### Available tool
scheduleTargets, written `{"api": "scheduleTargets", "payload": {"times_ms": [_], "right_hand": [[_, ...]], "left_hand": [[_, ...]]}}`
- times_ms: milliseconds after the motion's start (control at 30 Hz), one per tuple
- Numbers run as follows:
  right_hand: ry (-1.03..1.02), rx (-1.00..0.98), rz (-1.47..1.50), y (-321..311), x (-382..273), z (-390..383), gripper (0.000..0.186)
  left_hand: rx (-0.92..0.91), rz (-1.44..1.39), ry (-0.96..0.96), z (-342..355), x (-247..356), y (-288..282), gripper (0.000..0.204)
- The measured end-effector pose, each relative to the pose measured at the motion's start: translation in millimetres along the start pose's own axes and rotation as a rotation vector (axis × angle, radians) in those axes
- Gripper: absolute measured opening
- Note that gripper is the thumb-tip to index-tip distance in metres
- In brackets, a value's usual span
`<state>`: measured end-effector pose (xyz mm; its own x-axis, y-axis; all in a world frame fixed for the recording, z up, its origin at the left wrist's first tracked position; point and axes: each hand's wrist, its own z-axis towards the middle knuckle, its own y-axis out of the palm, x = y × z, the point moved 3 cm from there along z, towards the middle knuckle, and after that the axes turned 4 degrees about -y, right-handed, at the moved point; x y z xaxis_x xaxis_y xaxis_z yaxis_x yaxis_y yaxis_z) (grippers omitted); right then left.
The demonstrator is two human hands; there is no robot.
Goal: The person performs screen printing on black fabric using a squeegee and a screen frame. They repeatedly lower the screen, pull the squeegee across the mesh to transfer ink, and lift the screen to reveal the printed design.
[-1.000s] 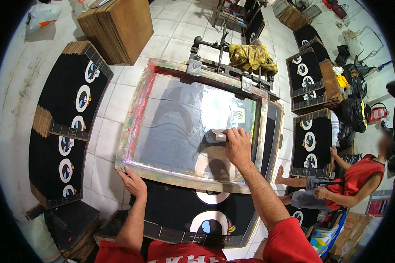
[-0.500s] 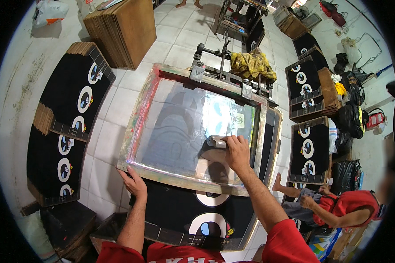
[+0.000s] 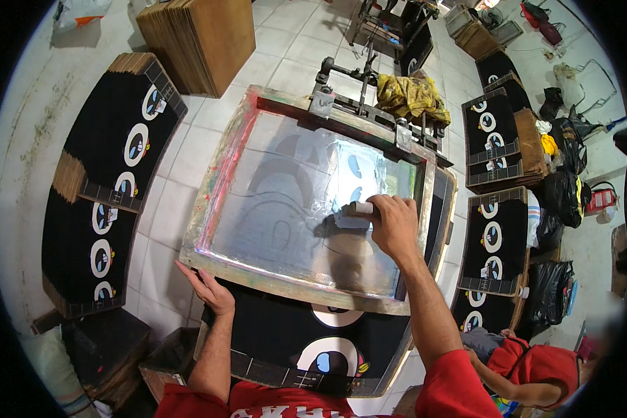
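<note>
A wooden-framed printing screen (image 3: 221,164) lies tilted in front of me, its pale mesh showing dark shapes through it. My right hand (image 3: 396,221) is closed around a small grey squeegee (image 3: 359,208) on the mesh, right of the middle. Beside the tool, a bright patch of light reflects off the mesh. At the screen's near left corner is my left hand (image 3: 210,291), fingers stretched out, just below the frame's edge. Beneath the screen lies a black fabric panel (image 3: 265,327) with white ring prints; the screen covers its far part.
Metal hinge clamps (image 3: 321,104) hold the screen's far edge, with a yellow stained cloth (image 3: 412,96) over the bar. Printed black panels on boards stand left (image 3: 108,167) and right (image 3: 491,237). A stack of brown boards (image 3: 198,45) is behind. Someone in red (image 3: 533,366) sits at right.
My right hand has moved the squeegee slightly up and right. The left hand's fingers have straightened at the frame's corner. The person at right has leaned lower. The whole view has shifted a little.
</note>
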<state>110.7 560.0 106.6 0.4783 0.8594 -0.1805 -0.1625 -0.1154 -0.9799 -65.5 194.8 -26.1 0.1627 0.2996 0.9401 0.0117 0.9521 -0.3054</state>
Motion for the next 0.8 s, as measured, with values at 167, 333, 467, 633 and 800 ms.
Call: {"api": "scheduleTargets", "payload": {"times_ms": [167, 333, 467, 633, 800], "right_hand": [[-0.014, -0.074, -0.032, 9.9, 6.4, 5.5, 0.034], [-0.018, -0.043, -0.082, 18.9, 47.7, 91.5, 0.04], [0.085, -0.09, -0.091, 16.5, 75.3, 157.8, 0.046], [0.072, 0.041, -0.025, 26.4, 62.6, 129.1, 0.038], [0.107, 0.31, 0.038, 43.0, 8.6, 17.1, 0.041]], "left_hand": [[-0.008, 0.01, 0.028, -1.5, 2.6, 2.8, 0.065], [-0.006, 0.022, -0.013, -1.8, 5.9, 3.3, 0.066], [0.001, 0.037, -0.032, -2.3, 3.5, 3.9, 0.066], [0.005, 0.07, -0.028, -1.5, 3.3, 2.9, 0.066], [0.013, 0.064, -0.031, -4.1, 4.7, 1.4, 0.066]]}}
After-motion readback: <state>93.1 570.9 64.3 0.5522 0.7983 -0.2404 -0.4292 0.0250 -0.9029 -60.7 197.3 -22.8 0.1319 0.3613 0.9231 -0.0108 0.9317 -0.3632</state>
